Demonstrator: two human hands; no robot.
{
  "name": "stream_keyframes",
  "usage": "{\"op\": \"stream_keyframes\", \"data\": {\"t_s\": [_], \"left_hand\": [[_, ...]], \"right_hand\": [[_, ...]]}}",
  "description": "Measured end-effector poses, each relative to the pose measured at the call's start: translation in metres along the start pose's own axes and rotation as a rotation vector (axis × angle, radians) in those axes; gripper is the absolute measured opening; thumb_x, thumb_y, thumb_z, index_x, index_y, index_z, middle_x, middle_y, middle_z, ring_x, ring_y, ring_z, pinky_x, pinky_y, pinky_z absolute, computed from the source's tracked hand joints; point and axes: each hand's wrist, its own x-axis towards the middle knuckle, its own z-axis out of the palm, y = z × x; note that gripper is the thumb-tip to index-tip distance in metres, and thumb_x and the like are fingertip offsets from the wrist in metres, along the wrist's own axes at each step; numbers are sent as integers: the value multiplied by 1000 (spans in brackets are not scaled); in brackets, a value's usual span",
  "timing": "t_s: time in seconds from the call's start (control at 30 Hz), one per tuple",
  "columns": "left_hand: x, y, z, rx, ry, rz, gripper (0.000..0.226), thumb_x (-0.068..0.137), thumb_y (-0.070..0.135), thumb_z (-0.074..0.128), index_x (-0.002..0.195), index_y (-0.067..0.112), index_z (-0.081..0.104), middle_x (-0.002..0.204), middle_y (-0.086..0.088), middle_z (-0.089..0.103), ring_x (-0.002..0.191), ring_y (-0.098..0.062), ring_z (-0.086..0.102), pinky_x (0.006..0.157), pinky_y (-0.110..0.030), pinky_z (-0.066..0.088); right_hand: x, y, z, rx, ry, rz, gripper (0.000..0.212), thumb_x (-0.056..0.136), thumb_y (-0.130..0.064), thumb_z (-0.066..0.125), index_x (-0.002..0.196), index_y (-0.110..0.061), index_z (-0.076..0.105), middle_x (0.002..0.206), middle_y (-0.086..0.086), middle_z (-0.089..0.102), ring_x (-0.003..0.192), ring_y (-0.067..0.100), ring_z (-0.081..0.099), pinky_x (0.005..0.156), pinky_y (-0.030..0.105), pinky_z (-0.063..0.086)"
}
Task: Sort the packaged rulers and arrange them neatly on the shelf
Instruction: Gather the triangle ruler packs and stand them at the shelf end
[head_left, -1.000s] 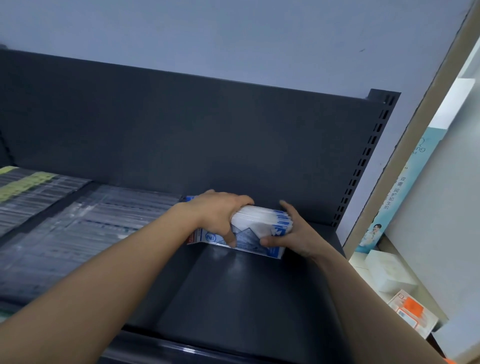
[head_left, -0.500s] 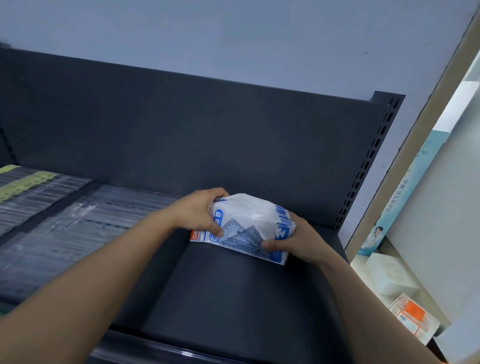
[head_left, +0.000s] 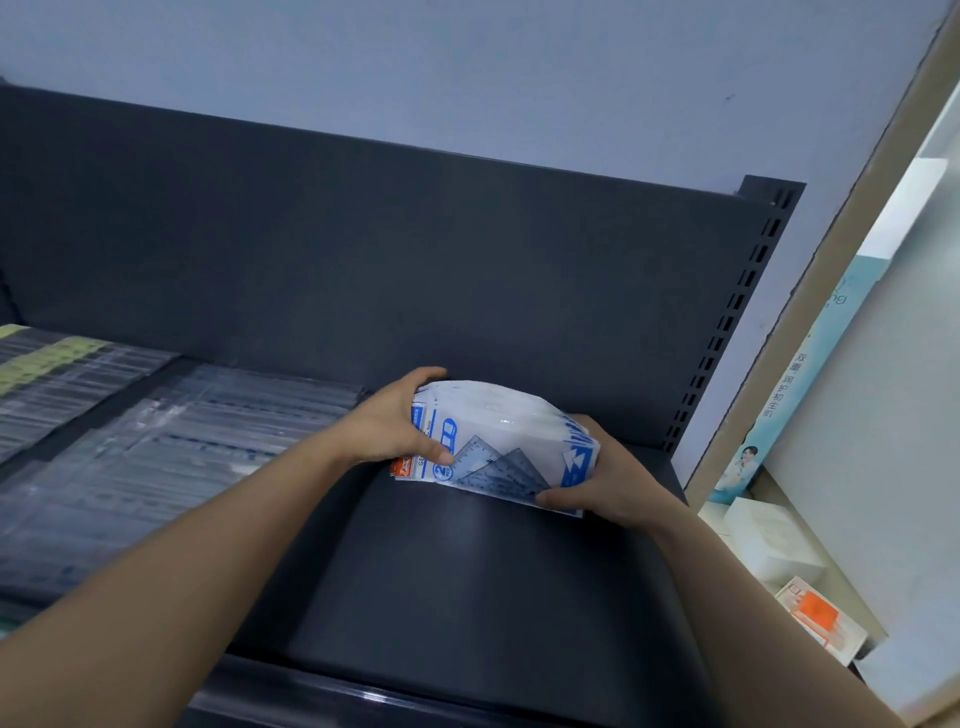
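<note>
- Head view: left hand (head_left: 387, 434), right hand (head_left: 605, 480) clasp opposite ends of set-square packet stack (head_left: 498, 436), just before back panel (head_left: 363, 260).
- Likely light, slippery, prone to fanning; grip ends.

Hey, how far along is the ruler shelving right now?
Done: clear ruler packs lie in rows at the left of the shelf. In hand: left hand and right hand grip a stack of set-square packs at its bare right part. Left: setting that stack down neatly.

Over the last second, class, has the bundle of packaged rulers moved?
Yes. The bundle of packaged rulers has tipped up: its top edge now reaches higher against the back panel, showing more printed face, while its lower edge barely shifts.
</note>
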Motion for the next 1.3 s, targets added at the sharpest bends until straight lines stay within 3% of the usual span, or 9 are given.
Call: {"op": "stream_keyframes", "data": {"t_s": [0.1,0.27,0.43,0.63,0.8,0.9,1.07,1.2,1.3], "left_hand": [[0,-1,4,-18,19,46,111,41,26,90,139,29,38,122,11,60,103,-10,66,94,-36,52],[-2,-8,8,-139,-50,-5,108,35,22,92,132,22,44,115,0,67,101,-17,67,90,-37,55],[-5,-9,6,-352,-45,-72,87,47,0,86,124,15,49,109,-8,71,97,-22,70,82,-32,57],[-3,-1,21,-284,-9,-66,58,66,-16,77,112,15,61,86,1,75,74,-9,70,66,-23,57],[-2,-3,28,-283,22,-86,54,67,-14,77,109,17,63,91,-2,74,79,-14,69,78,-31,58],[-2,-2,32,-268,5,-106,48,68,-11,78,105,16,62,91,0,74,78,-12,70,75,-27,57],[1,3,41,-216,-34,-100,47,70,-8,79,103,17,59,93,0,72,81,-13,69,76,-29,56],[0,2,39,-207,-47,-77,51,68,-6,81,107,18,57,95,-1,73,84,-15,69,74,-26,56],[0,1,40,-220,-38,-78,54,67,-8,81,107,19,56,94,-1,72,83,-15,69,74,-27,56]], "right_hand": [[-1,6,-1,28,46,-27,89,59,-9,90,132,-28,42,116,-9,63,105,8,63,92,28,52],[-5,10,-3,43,-17,47,87,61,-11,90,132,-30,44,120,-11,62,111,6,59,100,27,46],[-8,7,-5,0,-10,98,80,62,-16,90,128,-30,46,117,-10,64,109,9,59,98,27,45],[-9,6,-3,-2,14,91,102,65,-12,88,145,-26,26,127,-7,56,118,12,53,99,23,39],[-16,7,-6,121,9,141,101,68,-14,86,145,-31,22,124,-9,58,112,8,57,95,24,46],[-19,4,-6,166,7,152,92,72,-16,83,142,-30,25,123,-8,59,109,8,59,87,20,50],[-20,2,-7,204,58,174,99,71,-3,82,146,-26,22,120,-6,60,105,10,62,90,27,52],[-27,5,-8,184,67,190,99,70,-9,83,147,-25,23,121,-6,61,105,10,63,91,29,53],[-29,3,-7,155,72,188,93,72,-11,82,146,-25,27,123,-5,60,110,13,61,100,39,50]]}}
